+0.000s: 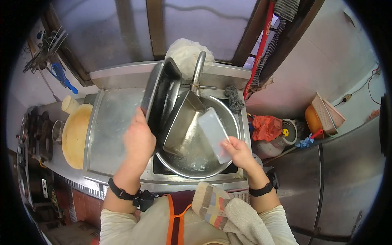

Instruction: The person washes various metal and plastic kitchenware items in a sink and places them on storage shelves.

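My left hand [139, 136] is closed on the near edge of a dark rectangular tray [154, 92], which is tipped up on its side over the left of the sink. In my right hand [240, 152] is a translucent plastic container [213, 130], pinched by its edge and tilted above the water. A large round steel basin [233, 118] holds water and sits in the sink. Leaning inside it, beside the dark tray, is a rectangular metal pan [179, 130]. The curved faucet [198, 71] stands behind the basin.
A steel drainboard [112, 126] lies to the left, with a round cutting board [77, 136] beyond it. A dark scouring pad [233, 99] rests at the sink's right rear. Behind the faucet is a white plastic bag [185, 55]. A red bag [266, 127] sits on the right.
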The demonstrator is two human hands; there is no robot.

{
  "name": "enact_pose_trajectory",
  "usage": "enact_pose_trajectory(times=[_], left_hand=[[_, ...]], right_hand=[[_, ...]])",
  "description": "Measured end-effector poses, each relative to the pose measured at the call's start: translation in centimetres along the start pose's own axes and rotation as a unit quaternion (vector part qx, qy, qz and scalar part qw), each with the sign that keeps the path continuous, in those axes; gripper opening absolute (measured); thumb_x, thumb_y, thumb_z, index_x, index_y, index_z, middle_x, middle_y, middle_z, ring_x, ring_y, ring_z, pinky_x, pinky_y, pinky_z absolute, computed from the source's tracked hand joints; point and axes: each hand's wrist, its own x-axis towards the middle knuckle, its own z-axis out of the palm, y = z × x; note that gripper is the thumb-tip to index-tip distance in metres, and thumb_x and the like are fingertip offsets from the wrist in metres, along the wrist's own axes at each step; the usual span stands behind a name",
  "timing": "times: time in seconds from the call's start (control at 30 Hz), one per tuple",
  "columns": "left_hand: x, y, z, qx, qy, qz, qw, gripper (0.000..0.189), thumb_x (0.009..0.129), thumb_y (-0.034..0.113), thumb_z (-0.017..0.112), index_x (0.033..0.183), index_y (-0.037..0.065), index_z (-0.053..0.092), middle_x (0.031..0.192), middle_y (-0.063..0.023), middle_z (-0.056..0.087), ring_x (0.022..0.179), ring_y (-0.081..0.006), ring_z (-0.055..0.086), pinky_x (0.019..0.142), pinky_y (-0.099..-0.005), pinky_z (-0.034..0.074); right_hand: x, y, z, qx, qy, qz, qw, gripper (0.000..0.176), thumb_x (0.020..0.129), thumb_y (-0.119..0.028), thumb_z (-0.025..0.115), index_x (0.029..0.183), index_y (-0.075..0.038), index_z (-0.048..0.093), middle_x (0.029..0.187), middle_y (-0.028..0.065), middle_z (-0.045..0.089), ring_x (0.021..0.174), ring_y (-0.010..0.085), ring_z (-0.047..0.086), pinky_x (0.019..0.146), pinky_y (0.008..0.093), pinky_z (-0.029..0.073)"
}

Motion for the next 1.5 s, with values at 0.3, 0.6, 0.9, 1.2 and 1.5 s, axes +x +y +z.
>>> enact_pose_trajectory(times=[0.3,0.6,0.9,1.2,1.5], left_hand=[[-1.4,-4.8,-3.6,-0.029,0.099,-0.092,0.99,0.061,0.07,-0.004,0.049,0.128,0.003,0.034,0.113,-0.0199,0.051,0.094,-0.0369,0.054,0.079,-0.0424,0.044],[-5.2,-9.6,-4.8,-0.118,0.145,-0.143,0.972,0.057,0.069,-0.011,0.042,0.126,-0.003,0.038,0.114,-0.0256,0.05,0.105,-0.0382,0.05,0.089,-0.0388,0.039],[-7.9,-11.1,-5.2,-0.199,0.142,-0.205,0.948,0.057,0.068,-0.012,0.04,0.124,-0.001,0.041,0.111,-0.0231,0.053,0.102,-0.0345,0.054,0.087,-0.0363,0.041],[-7.3,-12.0,-3.6,-0.305,0.087,-0.199,0.927,0.046,0.067,-0.006,0.042,0.112,-0.004,0.049,0.096,-0.0221,0.06,0.094,-0.0341,0.058,0.081,-0.0345,0.043],[-3.4,-7.9,-0.8,-0.304,-0.007,-0.194,0.933,0.046,0.067,-0.001,0.047,0.113,-0.007,0.047,0.098,-0.0259,0.058,0.097,-0.036,0.056,0.085,-0.0364,0.042]], right_hand=[[4.0,3.9,9.3,-0.387,-0.184,0.025,0.903,0.024,0.084,-0.019,0.048,0.096,-0.001,0.057,0.086,0.0182,0.062,0.079,0.0311,0.06,0.07,0.0384,0.047],[8.4,9.1,12.1,-0.512,-0.238,0.097,0.819,0.021,0.074,-0.011,0.053,0.089,-0.002,0.066,0.091,0.019,0.063,0.088,0.0313,0.061,0.075,0.04,0.048],[7.1,8.8,15.4,-0.556,-0.3,-0.011,0.775,0.025,0.076,-0.012,0.049,0.093,-0.002,0.065,0.093,0.017,0.063,0.088,0.0322,0.06,0.077,0.04,0.047],[5.0,1.2,6.4,-0.103,-0.285,0.023,0.953,0.032,0.077,-0.006,0.057,0.109,-0.009,0.06,0.085,0.006,0.064,0.075,0.0146,0.058,0.069,0.0271,0.046],[-1.9,-2.5,-3.7,0.344,-0.058,-0.071,0.934,0.031,0.077,-0.003,0.06,0.107,0.002,0.054,0.086,0.0145,0.063,0.073,0.0231,0.062,0.068,0.0355,0.052]])
